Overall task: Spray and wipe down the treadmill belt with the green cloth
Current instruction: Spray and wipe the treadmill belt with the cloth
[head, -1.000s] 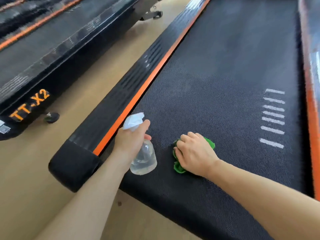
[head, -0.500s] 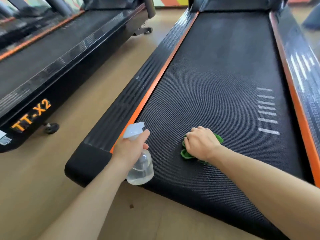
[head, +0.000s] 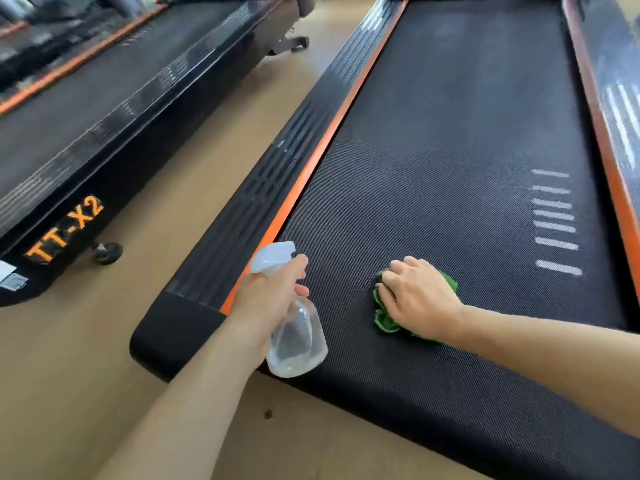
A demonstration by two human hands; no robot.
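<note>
The black treadmill belt (head: 450,150) runs away from me, with white stripes near its right side. My left hand (head: 266,296) grips a clear spray bottle (head: 298,341) with a white nozzle, held over the belt's near left corner and pointing away along the belt. My right hand (head: 415,296) lies on the bunched green cloth (head: 386,317) with fingers curled over it, pressing it onto the belt near the rear end. Most of the cloth is hidden under the hand.
Orange-trimmed black side rails (head: 284,188) flank the belt. A second treadmill (head: 104,109) marked TT-X2 stands to the left, with a small wheel (head: 107,252). Tan floor (head: 194,188) lies between the two machines.
My right hand and the cloth have slid to the right and a little farther up the belt. The left hand still holds the bottle in about the same place. My view has shifted.
</note>
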